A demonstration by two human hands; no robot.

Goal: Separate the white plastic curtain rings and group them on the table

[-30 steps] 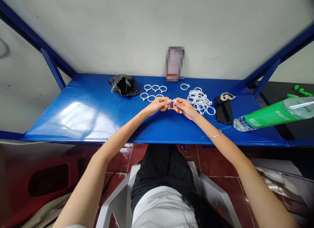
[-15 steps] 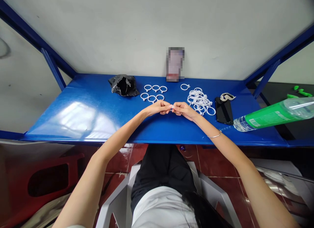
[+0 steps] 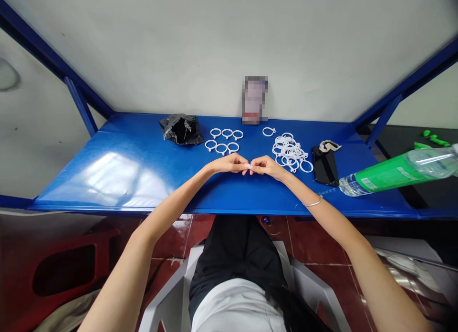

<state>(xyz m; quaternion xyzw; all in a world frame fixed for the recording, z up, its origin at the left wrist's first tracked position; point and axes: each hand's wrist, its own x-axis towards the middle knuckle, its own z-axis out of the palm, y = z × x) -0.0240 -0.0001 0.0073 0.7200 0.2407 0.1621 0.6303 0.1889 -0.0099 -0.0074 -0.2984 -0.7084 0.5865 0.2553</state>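
My left hand [image 3: 229,164] and my right hand [image 3: 266,166] meet fingertip to fingertip over the blue table [image 3: 125,174]. Both pinch one small white plastic ring [image 3: 249,167], mostly hidden by the fingers. Just behind my left hand lie two neat rows of white rings [image 3: 224,140]. A loose heap of white rings [image 3: 290,152] lies right of my right hand, with a single ring [image 3: 268,131] behind it.
A crumpled black plastic bag [image 3: 181,129] sits at the back left. A black phone [image 3: 325,166] and a beige clip [image 3: 329,145] lie at the right, beside a green-labelled water bottle [image 3: 391,173] on its side. A blurred card [image 3: 255,100] leans on the wall.
Both hands have drawn slightly toward me along the table, fingertips closing tighter round the ring. The view has tilted a little downward.
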